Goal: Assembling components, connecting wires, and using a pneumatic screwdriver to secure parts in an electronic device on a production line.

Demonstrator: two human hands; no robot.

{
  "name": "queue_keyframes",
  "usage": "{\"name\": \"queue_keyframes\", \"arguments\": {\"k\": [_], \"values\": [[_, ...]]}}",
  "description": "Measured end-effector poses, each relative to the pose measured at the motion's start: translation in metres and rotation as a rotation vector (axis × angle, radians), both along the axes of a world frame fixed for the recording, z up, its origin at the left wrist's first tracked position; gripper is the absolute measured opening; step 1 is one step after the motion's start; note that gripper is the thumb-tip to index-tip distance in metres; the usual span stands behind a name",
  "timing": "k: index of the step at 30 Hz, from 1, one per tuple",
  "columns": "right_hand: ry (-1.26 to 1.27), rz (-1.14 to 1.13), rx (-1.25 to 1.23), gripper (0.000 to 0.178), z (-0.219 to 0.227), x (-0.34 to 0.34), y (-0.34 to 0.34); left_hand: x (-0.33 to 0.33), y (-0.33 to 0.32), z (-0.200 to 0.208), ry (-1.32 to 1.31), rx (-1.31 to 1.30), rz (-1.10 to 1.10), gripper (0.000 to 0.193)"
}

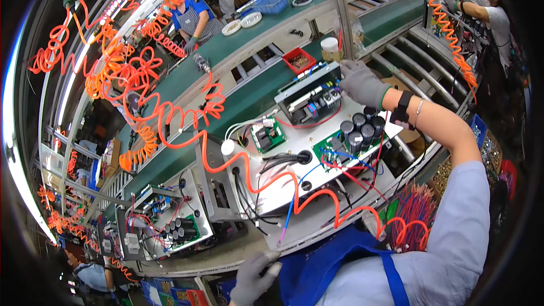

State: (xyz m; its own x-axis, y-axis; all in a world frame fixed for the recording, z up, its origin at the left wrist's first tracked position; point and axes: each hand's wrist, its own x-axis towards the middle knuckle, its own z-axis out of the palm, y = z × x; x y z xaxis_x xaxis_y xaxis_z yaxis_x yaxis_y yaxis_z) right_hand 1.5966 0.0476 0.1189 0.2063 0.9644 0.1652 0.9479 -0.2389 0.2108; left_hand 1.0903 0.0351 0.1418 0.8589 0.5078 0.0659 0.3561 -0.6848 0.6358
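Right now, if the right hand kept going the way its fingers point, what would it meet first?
The right hand already touches the grey module; going on, it would probably press into its terminal block. Depth is unclear.

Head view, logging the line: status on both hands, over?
Right hand gloved, on the black module at the chassis's far end. Left hand low, by the blue apron. Orange coiled hose crosses the chassis plate.
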Motion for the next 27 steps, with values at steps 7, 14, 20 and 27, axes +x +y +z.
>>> {"name": "queue_keyframes", "arguments": {"k": [7,14,20,27], "values": [[0.108,-0.103,0.137,0.028,0.014,-0.011,-0.029,-0.023,-0.009,-0.078,-0.019,-0.394,0.341,0.023],[0.194,-0.209,0.575,0.04,0.02,-0.084,-0.166,0.046,0.006,-0.142,-0.105,-0.634,-0.002,0.033],[0.494,-0.835,0.61,0.042,-0.046,-0.204,-0.339,0.067,-0.022,-0.185,0.083,-0.979,-0.413,0.053],[0.752,-1.427,0.775,0.044,-0.124,-0.338,-0.493,0.138,-0.084,-0.195,0.012,-1.485,-0.696,0.08]]}}
